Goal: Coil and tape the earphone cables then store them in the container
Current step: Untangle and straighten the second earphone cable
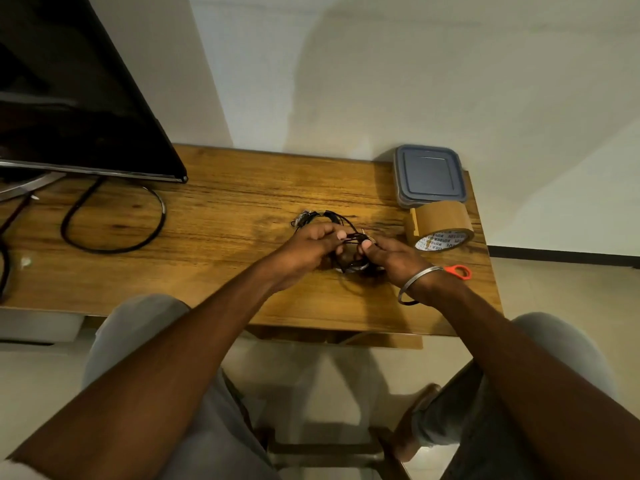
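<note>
Both hands meet over the middle of the wooden table (221, 216). My left hand (311, 249) and my right hand (391, 254) each pinch a black earphone cable (351, 237) that loops between and under them. More dark cable (323, 216), with a pale bit at its left end, lies just behind my left hand. A roll of brown tape (440, 225) stands on its side to the right. Behind the roll sits a clear container with a grey-blue lid (429, 174), closed.
Orange scissor handles (459, 271) show behind my right wrist near the table's right edge. A dark monitor (76, 98) fills the back left, with its black lead (114, 230) looped on the tabletop. My knees and a stool are below the table's front edge.
</note>
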